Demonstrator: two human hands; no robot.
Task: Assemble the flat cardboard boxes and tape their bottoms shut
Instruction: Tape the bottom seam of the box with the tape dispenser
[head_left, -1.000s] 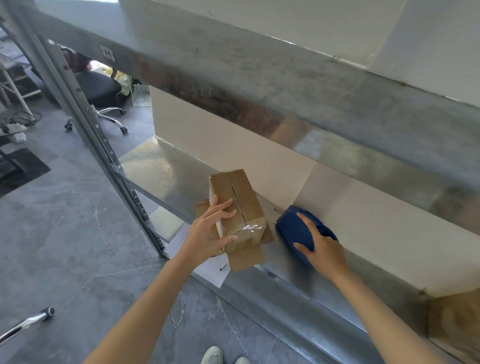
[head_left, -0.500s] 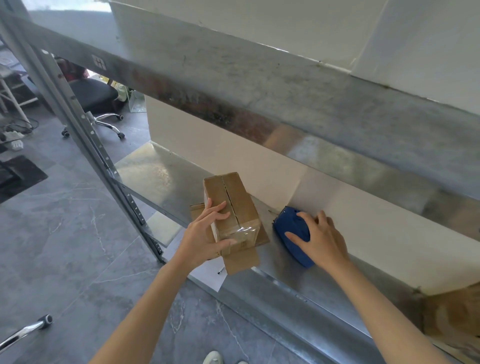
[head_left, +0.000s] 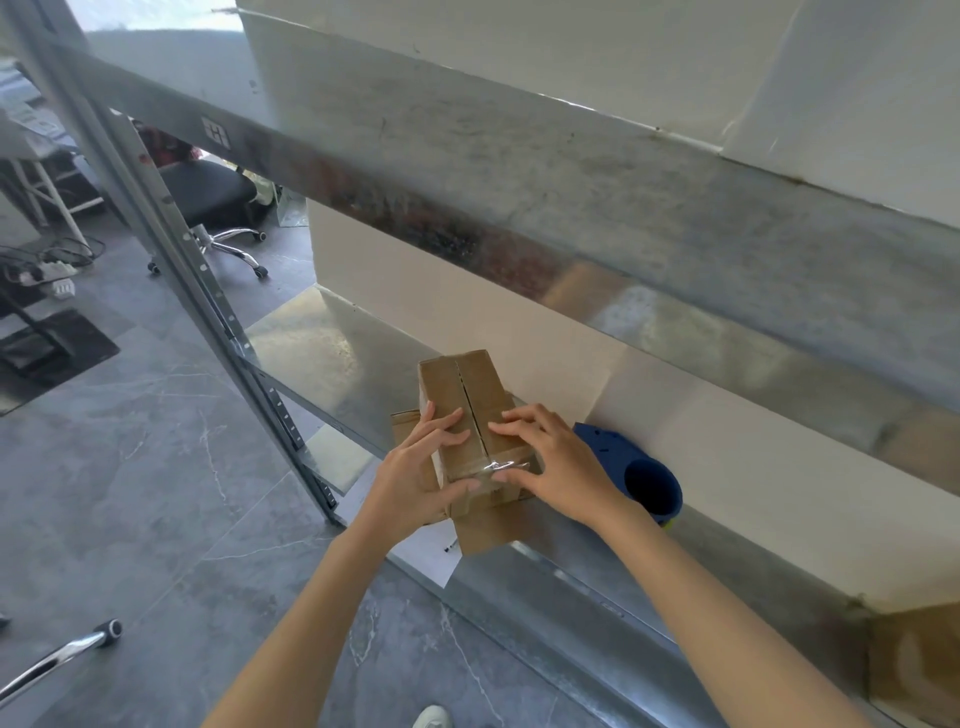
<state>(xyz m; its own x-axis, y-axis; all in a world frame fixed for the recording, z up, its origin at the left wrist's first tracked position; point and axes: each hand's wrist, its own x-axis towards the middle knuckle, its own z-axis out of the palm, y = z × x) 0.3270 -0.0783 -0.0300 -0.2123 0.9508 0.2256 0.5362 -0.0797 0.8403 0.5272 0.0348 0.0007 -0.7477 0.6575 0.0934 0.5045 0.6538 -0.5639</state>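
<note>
A small brown cardboard box (head_left: 457, 395) stands on a metal shelf (head_left: 322, 358), its closed flaps facing up with a seam down the middle. Clear tape (head_left: 493, 465) crosses the near end of the seam. My left hand (head_left: 421, 473) holds the box's left side, thumb on its front face. My right hand (head_left: 556, 462) lies on the box's right side, fingers spread over the top and the tape. A blue tape dispenser (head_left: 634, 467) lies on the shelf just right of the box, untouched.
Flat cardboard pieces (head_left: 483, 530) lie under the box and overhang the shelf's front edge. A steel upright (head_left: 208, 301) stands at the left. The upper shelf beam (head_left: 571, 208) runs overhead. More cardboard (head_left: 914, 665) sits at far right. An office chair (head_left: 208, 197) is behind.
My right hand has left the blue tape dispenser and moved left onto the box's taped end. My left hand stays on the box.
</note>
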